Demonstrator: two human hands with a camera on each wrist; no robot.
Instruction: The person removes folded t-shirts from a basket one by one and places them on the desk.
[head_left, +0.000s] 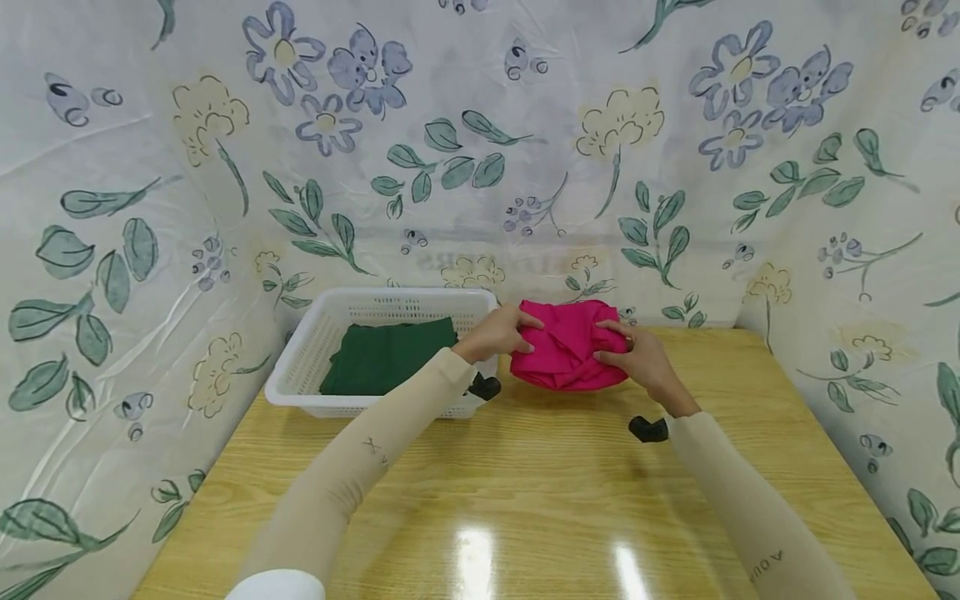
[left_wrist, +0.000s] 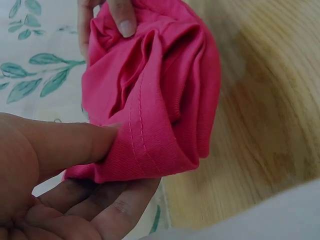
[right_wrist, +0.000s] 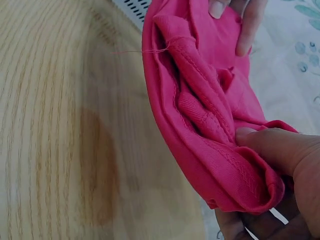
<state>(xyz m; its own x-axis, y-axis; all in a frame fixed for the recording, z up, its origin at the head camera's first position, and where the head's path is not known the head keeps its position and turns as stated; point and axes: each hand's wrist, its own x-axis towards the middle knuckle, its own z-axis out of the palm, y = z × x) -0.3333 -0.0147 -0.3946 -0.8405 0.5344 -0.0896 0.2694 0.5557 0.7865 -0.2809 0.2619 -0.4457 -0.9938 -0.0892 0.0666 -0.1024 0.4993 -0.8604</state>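
Note:
A bright pink folded cloth garment [head_left: 566, 346] with stitched hems is held between both hands over the back of the table. My left hand [head_left: 495, 335] pinches its left side, thumb on top and fingers beneath, as the left wrist view shows. On the opposite side my right hand [head_left: 637, 357] grips the cloth the same way, thumb pressed on the folds [right_wrist: 215, 115] and fingers under the edge. A loose pink thread [right_wrist: 140, 51] hangs off the fabric in the right wrist view. Left of the garment, dark green folded cloth [head_left: 390, 357] lies inside a white plastic basket [head_left: 300, 367].
The wooden table [head_left: 555, 483] stretches toward the front. A floral-print sheet [head_left: 480, 208] hangs behind it and along both sides. Close to each wrist shows a small black object, one at the left [head_left: 485, 386] and one at the right [head_left: 648, 429].

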